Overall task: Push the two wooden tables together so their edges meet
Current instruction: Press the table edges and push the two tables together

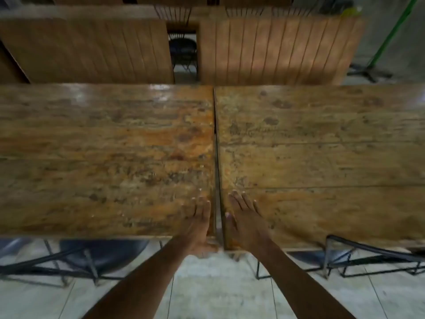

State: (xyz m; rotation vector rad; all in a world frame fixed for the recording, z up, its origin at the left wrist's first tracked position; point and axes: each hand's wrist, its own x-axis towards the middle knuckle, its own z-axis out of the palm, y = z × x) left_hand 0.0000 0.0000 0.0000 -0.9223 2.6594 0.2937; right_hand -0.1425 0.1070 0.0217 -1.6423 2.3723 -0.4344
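Left table (103, 157) and right table (322, 157) sit side by side, nearly touching.

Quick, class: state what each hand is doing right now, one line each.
Left hand: open, palm flat on the left table by the seam, holding nothing.
Right hand: open, fingers spread flat on the right table, holding nothing.

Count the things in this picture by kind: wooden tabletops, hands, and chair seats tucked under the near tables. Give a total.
Wooden tabletops: 4, near left, near right, far left, far right
Hands: 2, left hand, right hand
Chair seats: 2, left, right
Total: 8
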